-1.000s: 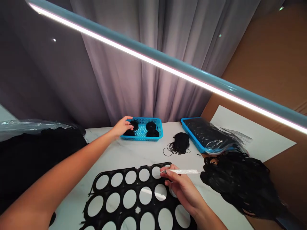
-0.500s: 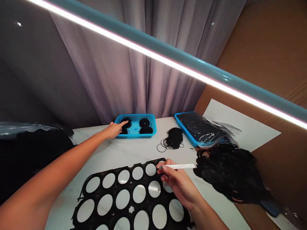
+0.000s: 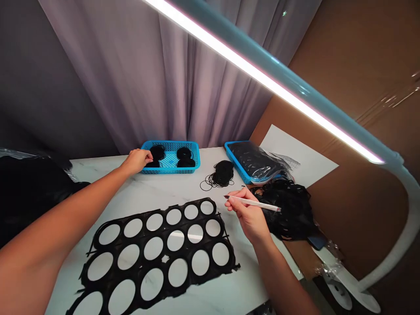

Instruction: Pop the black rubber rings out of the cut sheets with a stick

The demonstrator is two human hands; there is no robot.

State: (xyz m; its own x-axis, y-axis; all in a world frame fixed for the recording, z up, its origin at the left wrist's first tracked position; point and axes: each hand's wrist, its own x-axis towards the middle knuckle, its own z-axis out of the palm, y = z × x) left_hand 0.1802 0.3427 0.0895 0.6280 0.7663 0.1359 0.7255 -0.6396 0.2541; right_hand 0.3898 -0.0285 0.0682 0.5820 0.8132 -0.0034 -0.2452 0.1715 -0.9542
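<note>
My left hand [image 3: 137, 161] reaches to the left end of a blue plastic basket [image 3: 170, 170], its fingers pinched together over the rim beside the bundles of thin black rings [image 3: 158, 152]. Whatever is between those fingertips is too small to make out. My right hand [image 3: 250, 214] is closed around a slim white pen-shaped tool [image 3: 262, 204] with a dark pointed tip facing left. Below and left of that hand, a black sheet with rows of round holes [image 3: 166, 245] lies flat on the white table. My right hand is apart from the sheet.
A loose heap of black rings [image 3: 223, 173] lies right of the basket. Behind my right hand are a second blue tray [image 3: 239, 165] with a plastic-wrapped black pack and a black tangled pile [image 3: 292, 208]. A lit lamp bar [image 3: 262, 78] crosses overhead. Black material [image 3: 29, 192] sits at left.
My right hand has lifted off the black sheet and moved right, with the tool now tilted. My left hand's pointing finger has drawn back into a pinch at the basket's left rim. The view has shifted.
</note>
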